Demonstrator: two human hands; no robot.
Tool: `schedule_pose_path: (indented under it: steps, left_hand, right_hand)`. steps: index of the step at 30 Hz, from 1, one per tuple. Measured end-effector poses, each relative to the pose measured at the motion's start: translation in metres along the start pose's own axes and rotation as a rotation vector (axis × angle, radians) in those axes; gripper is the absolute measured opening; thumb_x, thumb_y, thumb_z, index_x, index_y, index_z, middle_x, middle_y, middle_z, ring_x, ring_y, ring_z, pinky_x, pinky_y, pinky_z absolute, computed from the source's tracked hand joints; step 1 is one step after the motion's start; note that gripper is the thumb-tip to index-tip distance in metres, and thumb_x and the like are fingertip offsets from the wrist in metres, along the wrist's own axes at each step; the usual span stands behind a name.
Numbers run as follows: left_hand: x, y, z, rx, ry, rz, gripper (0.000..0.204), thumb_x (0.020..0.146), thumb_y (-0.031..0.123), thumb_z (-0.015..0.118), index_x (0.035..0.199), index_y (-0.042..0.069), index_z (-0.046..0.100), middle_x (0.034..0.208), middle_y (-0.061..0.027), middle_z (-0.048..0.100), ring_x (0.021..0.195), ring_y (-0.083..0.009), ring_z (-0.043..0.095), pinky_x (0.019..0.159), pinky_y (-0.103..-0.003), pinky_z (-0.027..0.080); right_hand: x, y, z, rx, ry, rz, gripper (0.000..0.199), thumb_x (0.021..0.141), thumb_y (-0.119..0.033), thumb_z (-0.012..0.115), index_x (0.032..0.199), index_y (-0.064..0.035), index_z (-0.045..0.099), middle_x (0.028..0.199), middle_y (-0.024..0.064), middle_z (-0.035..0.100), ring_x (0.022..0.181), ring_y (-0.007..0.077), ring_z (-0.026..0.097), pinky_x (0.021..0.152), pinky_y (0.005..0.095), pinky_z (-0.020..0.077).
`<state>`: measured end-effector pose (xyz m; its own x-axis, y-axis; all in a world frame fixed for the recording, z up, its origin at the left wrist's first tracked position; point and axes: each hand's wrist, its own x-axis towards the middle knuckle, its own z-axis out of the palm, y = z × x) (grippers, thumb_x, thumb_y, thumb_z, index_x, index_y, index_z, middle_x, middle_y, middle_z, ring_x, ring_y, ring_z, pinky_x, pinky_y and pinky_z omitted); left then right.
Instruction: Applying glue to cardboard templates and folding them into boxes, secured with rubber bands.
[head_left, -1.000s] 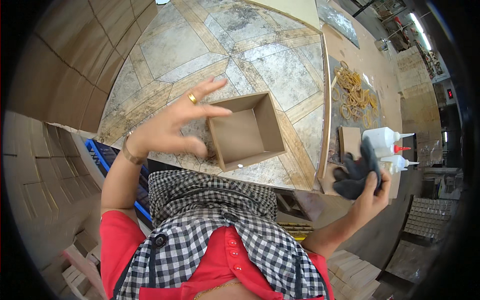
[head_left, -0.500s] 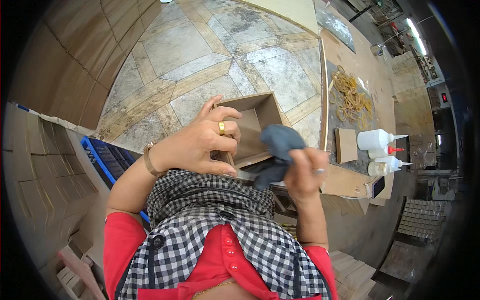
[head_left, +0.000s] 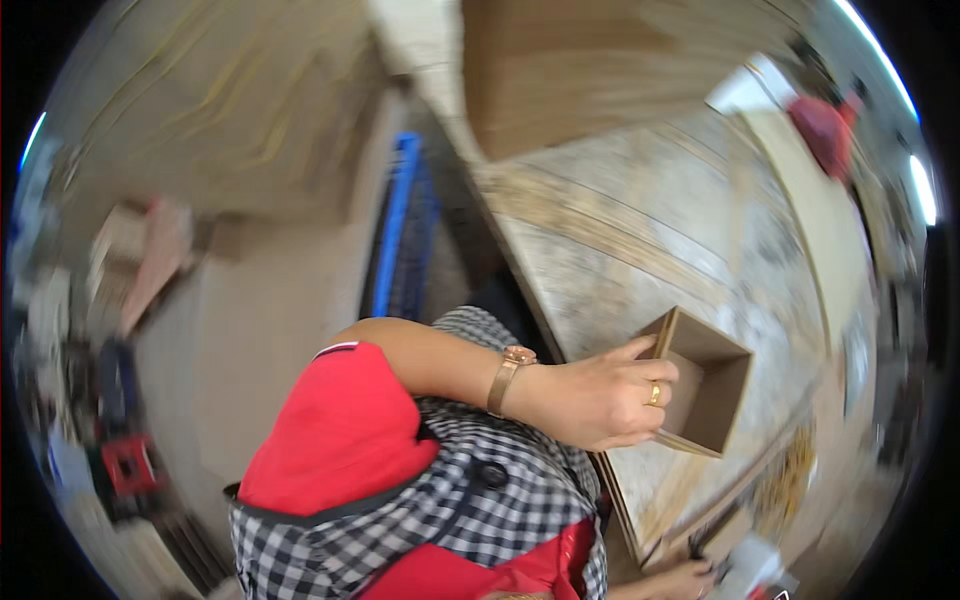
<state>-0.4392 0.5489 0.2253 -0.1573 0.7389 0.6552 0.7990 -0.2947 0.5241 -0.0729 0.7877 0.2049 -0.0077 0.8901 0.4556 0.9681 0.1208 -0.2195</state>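
A small brown open box (head_left: 705, 375), made of board, rests on the stone-and-wood patterned tabletop (head_left: 570, 290). My left hand (head_left: 615, 395) grips the box's near wall, fingers over its rim; a ring and a wrist watch show on it. At the lower edge of the picture, my right hand (head_left: 685, 580) shows only in part, close to the white bottles (head_left: 755, 565) at the table's near right. Its fingers are blurred, and whether anything is in them I cannot make out. The dark cloth does not show clearly.
A blue crate (head_left: 397, 225) stands beside the table's left edge. Large brown boards (head_left: 230, 110) rise at the upper left. Tan rubber bands (head_left: 785, 475) lie on the right side of the bench. A red bundle (head_left: 825, 135) is at the far right.
The view has swung left, so the table and box now sit farther right. My left hand still holds the box. My right hand has left the box and moved to the bottles.
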Motion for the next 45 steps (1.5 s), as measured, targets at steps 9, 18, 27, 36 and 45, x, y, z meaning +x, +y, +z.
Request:
schedule_pose_path:
  steps: [9, 18, 27, 36, 45]
  left_hand:
    - [-0.202, 0.076, -0.128, 0.699, 0.396, -0.738, 0.012, 0.072, 0.007, 0.071, 0.074, 0.004, 0.060, 0.085, -0.0066, 0.062, 0.106, -0.0310, 0.056, 0.089, -0.044, 0.044]
    - [-0.486, 0.041, -0.183, 1.267, 0.551, -1.283, 0.014, 0.079, 0.011, 0.065, 0.082, -0.001, 0.061, 0.093, -0.0175, 0.061, 0.112, -0.0371, 0.050, 0.099, -0.044, 0.038]
    - [-0.570, -0.024, -0.234, 1.314, 0.731, -1.548, 0.025, 0.087, 0.015, 0.058, 0.099, -0.007, 0.062, 0.110, -0.0218, 0.059, 0.125, -0.0394, 0.040, 0.106, -0.044, 0.033]
    - [-0.576, -0.036, -0.260, 1.300, 0.822, -1.556, 0.026, 0.088, 0.016, 0.057, 0.101, -0.006, 0.062, 0.114, -0.0220, 0.058, 0.129, -0.0395, 0.036, 0.106, -0.043, 0.033]
    - [-0.560, -0.034, -0.276, 1.312, 0.969, -1.488, 0.036, 0.086, 0.028, 0.062, 0.111, 0.002, 0.062, 0.143, -0.0197, 0.036, 0.137, -0.0360, 0.024, 0.111, -0.044, 0.024]
  right_hand:
    - [-0.076, -0.200, -0.018, 0.533, 0.000, -0.882, 0.024, 0.090, -0.014, 0.059, 0.108, 0.0018, 0.062, 0.115, 0.0250, 0.057, 0.105, 0.0378, 0.056, 0.093, 0.0443, 0.0439]
    - [-0.126, -0.229, 0.030, 0.686, -0.472, -1.183, 0.017, 0.090, -0.003, 0.051, 0.103, 0.0056, 0.059, 0.119, 0.0243, 0.052, 0.112, 0.0390, 0.050, 0.093, 0.0443, 0.0412]
    - [-0.139, -0.257, 0.005, 0.554, -0.303, -1.196, 0.012, 0.089, -0.006, 0.057, 0.093, 0.0015, 0.066, 0.103, 0.0204, 0.062, 0.094, 0.0343, 0.060, 0.084, 0.0411, 0.0491]
    - [-0.147, -0.270, -0.004, 0.537, -0.212, -1.205, 0.010, 0.087, -0.005, 0.060, 0.090, 0.0024, 0.066, 0.094, 0.0198, 0.065, 0.084, 0.0342, 0.062, 0.078, 0.0406, 0.0506]
    - [-0.147, -0.265, 0.003, 0.589, -0.247, -1.199, 0.011, 0.088, -0.005, 0.059, 0.091, 0.0043, 0.065, 0.094, 0.0221, 0.064, 0.085, 0.0360, 0.061, 0.079, 0.0413, 0.0500]
